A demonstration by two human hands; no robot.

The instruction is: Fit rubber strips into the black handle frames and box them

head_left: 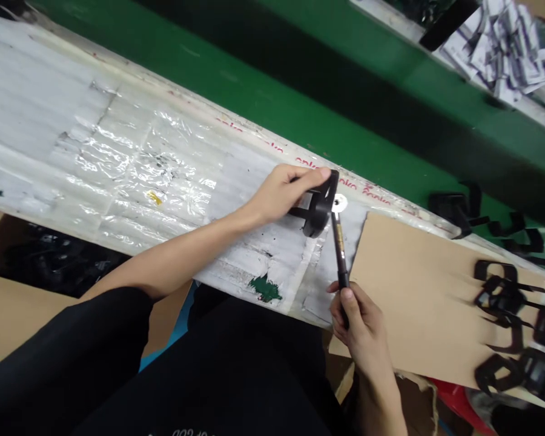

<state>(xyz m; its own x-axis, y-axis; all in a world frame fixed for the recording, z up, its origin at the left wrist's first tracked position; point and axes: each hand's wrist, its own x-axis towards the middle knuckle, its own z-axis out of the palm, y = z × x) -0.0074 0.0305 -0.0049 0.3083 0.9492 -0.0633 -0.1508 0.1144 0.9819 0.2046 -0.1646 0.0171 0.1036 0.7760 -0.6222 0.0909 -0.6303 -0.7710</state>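
My left hand (284, 192) is closed on a black plastic buckle part (317, 209), holding it down on the white taped bench top (118, 151). My right hand (358, 324) grips the handle end of a thin black tool (339, 251). The tool's round silver tip (340, 203) rests against the right side of the buckle part.
A brown cardboard sheet (418, 290) lies to the right with several black buckle parts (504, 297) on its far end. More black parts (458, 209) sit on the green belt (300, 109). Cardboard boxes (9, 303) with black parts stand below the bench at left.
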